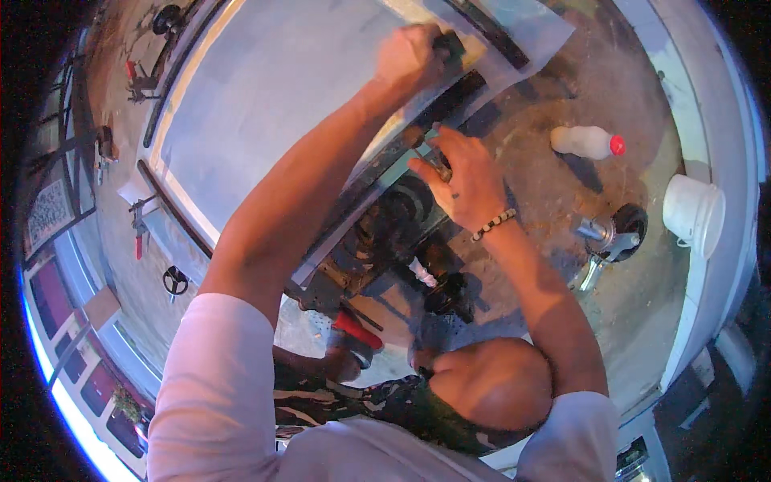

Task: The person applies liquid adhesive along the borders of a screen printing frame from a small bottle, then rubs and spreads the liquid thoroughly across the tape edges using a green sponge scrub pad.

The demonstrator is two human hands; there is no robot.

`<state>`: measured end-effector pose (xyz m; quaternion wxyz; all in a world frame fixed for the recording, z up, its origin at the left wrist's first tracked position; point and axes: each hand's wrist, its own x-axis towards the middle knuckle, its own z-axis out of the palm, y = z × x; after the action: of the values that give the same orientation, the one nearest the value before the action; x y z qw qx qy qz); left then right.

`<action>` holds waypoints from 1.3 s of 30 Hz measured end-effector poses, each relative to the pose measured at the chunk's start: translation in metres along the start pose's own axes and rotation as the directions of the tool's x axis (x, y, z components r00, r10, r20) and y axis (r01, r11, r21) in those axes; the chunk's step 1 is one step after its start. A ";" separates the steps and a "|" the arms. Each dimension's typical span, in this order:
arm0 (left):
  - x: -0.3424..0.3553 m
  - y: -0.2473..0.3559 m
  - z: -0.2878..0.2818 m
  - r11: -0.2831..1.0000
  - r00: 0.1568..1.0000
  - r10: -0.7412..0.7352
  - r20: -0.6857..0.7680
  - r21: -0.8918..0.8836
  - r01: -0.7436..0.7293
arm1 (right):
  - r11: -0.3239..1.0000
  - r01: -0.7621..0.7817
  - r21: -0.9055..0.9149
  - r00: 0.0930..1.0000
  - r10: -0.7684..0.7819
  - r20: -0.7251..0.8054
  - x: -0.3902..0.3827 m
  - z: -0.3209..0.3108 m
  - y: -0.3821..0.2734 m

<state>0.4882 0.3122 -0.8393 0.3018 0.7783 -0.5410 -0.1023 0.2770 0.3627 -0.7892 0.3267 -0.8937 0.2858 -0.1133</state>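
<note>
My left hand [405, 56] grips a dark, blocky object [450, 46] at the top edge of a large pale panel [265, 88] with light-tan borders and dark bars along its sides. Just below and to the right, my right hand [470, 181] curls round a small tool [434, 165], partly hidden by its fingers, beside the panel's dark rail [446, 100]. Under the rail is a dark mechanical assembly [385, 217], its details hard to make out. My bare knee [490, 377] and camouflage shorts are at the bottom.
On the stained floor at right are a milky bottle [582, 142] with a red cap, a wheeled metal part [618, 233] and a white bucket [691, 210] by a white ledge. Red-handled clamps [138, 80] line the panel's left side. A red-handled tool [353, 328] lies below the assembly.
</note>
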 end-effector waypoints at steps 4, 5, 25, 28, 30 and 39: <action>0.012 0.017 0.007 0.995 0.997 0.032 0.072 0.090 -0.038 | 1.000 -0.015 -0.025 1.000 0.015 0.025 -0.004 0.000 0.003; 0.015 0.017 0.012 0.999 0.997 0.026 0.067 0.022 -0.027 | 0.999 -0.016 -0.040 0.999 0.018 0.043 -0.004 0.001 0.004; 0.011 -0.002 -0.012 0.994 0.991 0.079 0.110 0.066 -0.087 | 0.999 0.010 -0.042 0.999 -0.012 -0.051 -0.005 0.004 0.003; -0.026 0.005 -0.019 0.998 0.974 -0.036 0.226 -0.038 0.045 | 1.000 -0.007 -0.013 0.998 0.006 -0.062 -0.004 0.004 0.004; -0.027 0.006 -0.026 0.997 0.985 -0.075 0.157 0.022 0.072 | 1.000 -0.019 -0.002 0.998 0.019 -0.052 -0.006 0.003 0.001; -0.065 -0.003 -0.049 0.998 0.978 -0.057 0.201 0.049 0.048 | 1.000 0.024 -0.006 0.999 -0.024 -0.045 -0.001 0.008 0.007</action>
<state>0.4888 0.3892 -0.8133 0.2254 0.7842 -0.5504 -0.1770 0.2758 0.3627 -0.7998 0.3162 -0.8953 0.2825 -0.1365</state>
